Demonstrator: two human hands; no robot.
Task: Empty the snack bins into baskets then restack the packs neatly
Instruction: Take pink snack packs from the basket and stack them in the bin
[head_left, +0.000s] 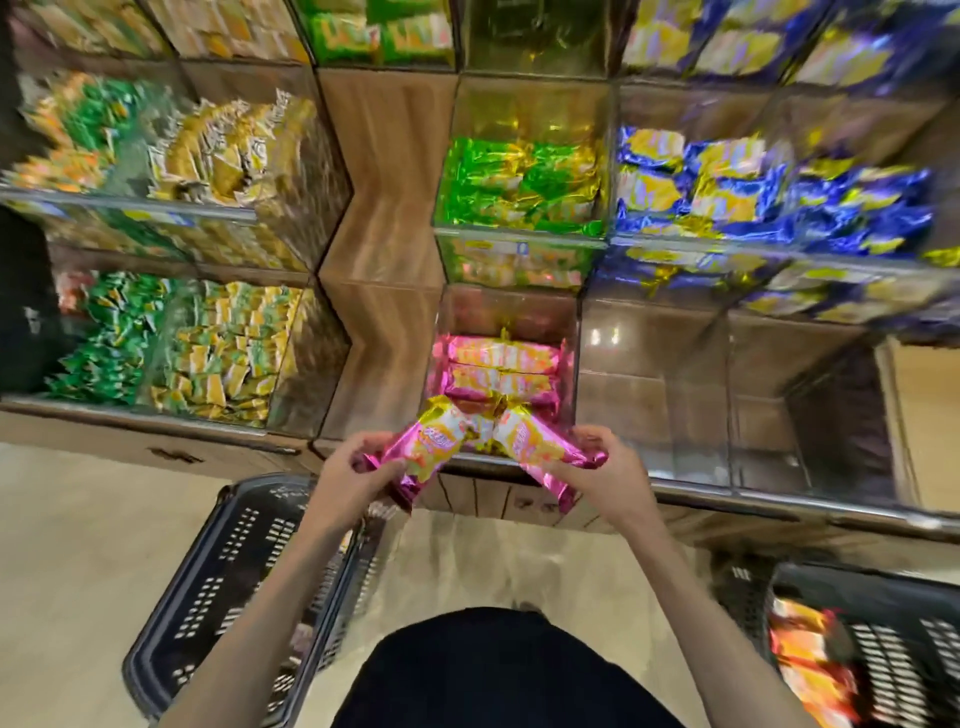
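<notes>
Head view, left to right, all placed off the pink bin (571, 364).

- Basket (208, 597): on the floor, below-left of the bin. Contents too blurred to call.
- Left hand (358, 475): just in front of the bin's front edge, left of centre, fingers curled round the lower end of a pink pack (431, 449). Pack's long axis tilts up-right toward the bin.
- Stacked packs (501, 374): in the bin, in tidy rows, long axes running across the bin.
- Right hand (602, 467): mirror position right of centre, pinching the lower end of a second pack (540, 457), which tilts up-left. The two top ends nearly meet over the front edge.
- Second basket (909, 639): below-right of the bin, well apart, with orange packs (800, 660) inside.

My read: this is restacking. The bin is straight ahead of both hands, which are equally near it. Each held pack sits diagonal to the rows, so each needs turning crosswise before it goes down.
</notes>
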